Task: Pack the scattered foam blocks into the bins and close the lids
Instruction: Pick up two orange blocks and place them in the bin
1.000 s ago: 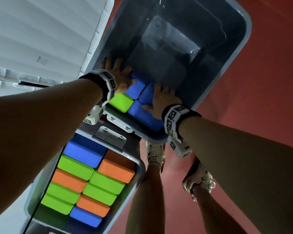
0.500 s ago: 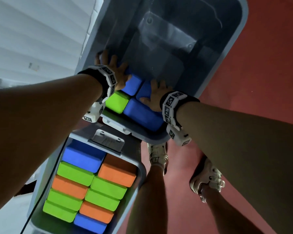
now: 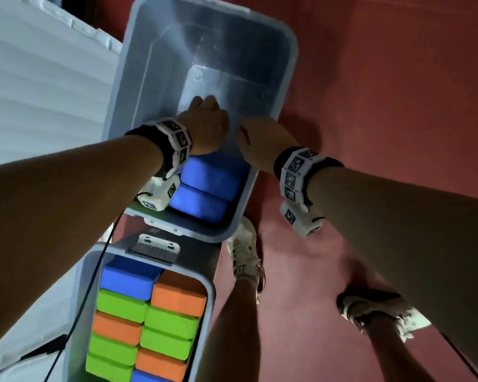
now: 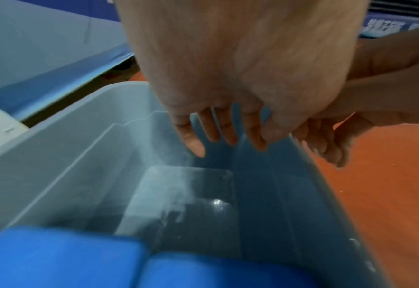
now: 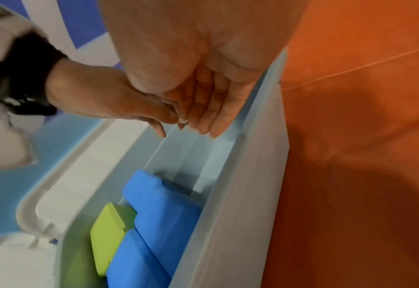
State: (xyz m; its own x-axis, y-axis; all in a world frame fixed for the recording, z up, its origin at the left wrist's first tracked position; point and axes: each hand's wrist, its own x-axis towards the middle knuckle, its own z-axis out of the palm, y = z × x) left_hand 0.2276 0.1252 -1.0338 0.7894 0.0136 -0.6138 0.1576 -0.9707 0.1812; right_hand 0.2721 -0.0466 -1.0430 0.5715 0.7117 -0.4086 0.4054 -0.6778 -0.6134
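The far grey-blue bin [image 3: 287,78] holds two blue foam blocks [image 3: 209,175] at its near end, with a green block [image 5: 109,231] beside them in the right wrist view. My left hand [image 3: 207,117] hangs above the bin's middle, fingers [image 4: 218,134] relaxed and pointing down, holding nothing. Beside it, over the bin's right wall [image 5: 240,194], my right hand [image 3: 257,139] is also empty, its fingers [image 5: 203,117] loosely straight. The near bin [image 3: 211,296] is packed with blue, green and orange blocks [image 3: 174,321] in two rows.
A white ribbed sheet [image 3: 39,92] lies left of the bins. Red floor [image 3: 398,106] spreads to the right. My feet in pale shoes [image 3: 246,252] stand by the near bin. The near bin has a grey latch [image 3: 156,246], and a black cable [image 3: 94,271] runs across it.
Both hands have lifted off the blue blocks they were pressing and now hang higher over the far bin. The view has tilted to show the whole bin.
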